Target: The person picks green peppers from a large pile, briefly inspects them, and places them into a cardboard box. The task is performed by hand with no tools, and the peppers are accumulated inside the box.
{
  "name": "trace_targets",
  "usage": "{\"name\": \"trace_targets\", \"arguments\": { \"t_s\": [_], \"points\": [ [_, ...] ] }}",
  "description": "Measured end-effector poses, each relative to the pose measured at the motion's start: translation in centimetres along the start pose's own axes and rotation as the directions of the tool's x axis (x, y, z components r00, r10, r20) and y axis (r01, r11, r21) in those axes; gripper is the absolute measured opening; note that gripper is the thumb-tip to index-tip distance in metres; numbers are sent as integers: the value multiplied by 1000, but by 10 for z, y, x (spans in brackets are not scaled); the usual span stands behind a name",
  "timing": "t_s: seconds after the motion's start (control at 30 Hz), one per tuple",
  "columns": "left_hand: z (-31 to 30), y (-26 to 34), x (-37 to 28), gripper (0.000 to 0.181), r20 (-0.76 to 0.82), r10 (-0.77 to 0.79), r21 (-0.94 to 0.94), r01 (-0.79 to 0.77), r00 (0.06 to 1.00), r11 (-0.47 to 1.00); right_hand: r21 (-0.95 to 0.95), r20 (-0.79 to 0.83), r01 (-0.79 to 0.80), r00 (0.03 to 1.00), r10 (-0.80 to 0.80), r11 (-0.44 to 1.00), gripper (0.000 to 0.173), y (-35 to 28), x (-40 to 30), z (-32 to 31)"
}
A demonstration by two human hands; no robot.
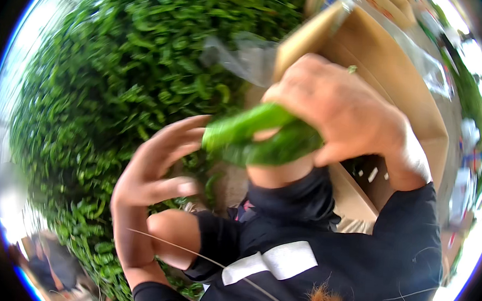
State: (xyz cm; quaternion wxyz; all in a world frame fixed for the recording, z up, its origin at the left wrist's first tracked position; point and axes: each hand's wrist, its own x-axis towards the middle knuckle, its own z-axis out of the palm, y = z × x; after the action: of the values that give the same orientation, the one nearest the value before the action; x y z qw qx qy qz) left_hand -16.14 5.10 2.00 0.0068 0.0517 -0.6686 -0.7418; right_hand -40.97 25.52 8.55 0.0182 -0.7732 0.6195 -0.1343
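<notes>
My right hand [334,110] grips several long green peppers [262,135] in front of my knees, blurred by motion. At the other end of the bunch my left hand [161,162] is held with thumb and fingers apart. Its fingertips come close to the pepper tips; whether they touch cannot be told. A large heap of green peppers [117,72] spreads beyond and to the left of my left hand. Just behind my right hand stands an open cardboard box [379,55], its inside partly hidden by my wrist.
Clear plastic film [246,57] lies between the heap and the box. More plastic [432,71] hangs over the box's far side. Another cardboard box [392,6] stands behind. At the lower left edge another person [58,259] is partly visible. My bent knees [176,233] are close below my hands.
</notes>
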Motion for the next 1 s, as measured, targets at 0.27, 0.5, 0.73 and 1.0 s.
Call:
{"name": "trace_targets", "arguments": {
  "t_s": [0.27, 0.5, 0.73, 1.0],
  "points": [
    [-40, -61, -49, 72, -422, -298, 217, 414, 856, 884, 123, -77, -926, 350, 934, 357, 85, 93, -283, 87],
    [-22, -81, -65, 60, -542, -527, -24, 615, 655, 788, 36, 461, -946, 303, 834, 323, 92, 95, -335, 239],
    [-5, -92, -65, 47, -527, -628, -96, 694, 572, 713, 22, 717, -930, 271, 642, 368, 77, 60, -373, 329],
    [-4, -99, -69, 44, -519, -634, -46, 722, 573, 690, -87, 638, -946, 188, 747, 312, 55, 83, -379, 313]
  ]
}}
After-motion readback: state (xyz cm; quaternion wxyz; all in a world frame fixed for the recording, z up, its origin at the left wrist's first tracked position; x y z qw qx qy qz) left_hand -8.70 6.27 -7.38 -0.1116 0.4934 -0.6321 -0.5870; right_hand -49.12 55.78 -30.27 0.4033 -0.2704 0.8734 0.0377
